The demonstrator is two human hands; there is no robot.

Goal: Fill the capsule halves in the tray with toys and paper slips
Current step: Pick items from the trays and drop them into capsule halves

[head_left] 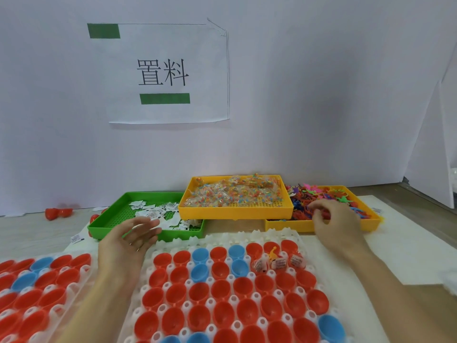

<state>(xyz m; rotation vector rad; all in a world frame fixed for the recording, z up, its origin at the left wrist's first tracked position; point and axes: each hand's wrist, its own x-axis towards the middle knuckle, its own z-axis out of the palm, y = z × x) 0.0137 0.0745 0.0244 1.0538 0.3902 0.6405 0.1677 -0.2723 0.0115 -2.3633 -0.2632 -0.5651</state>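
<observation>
Head view: right hand (332, 219), fingers curled, is seen directly over toys (304, 206); left hand (134, 235), released, nearest paper slips (158, 214).

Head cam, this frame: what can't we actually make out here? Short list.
- Right hand: its fingertips are buried in the toy pile in the far-right yellow tray, so a grasp can't be confirmed.
- Left hand: motion-blurred over the green tray; whether it holds a slip is unclear.
- Paper slips: print too small to read.
- Left capsule tray: cut off by the frame's left and bottom edges.
</observation>
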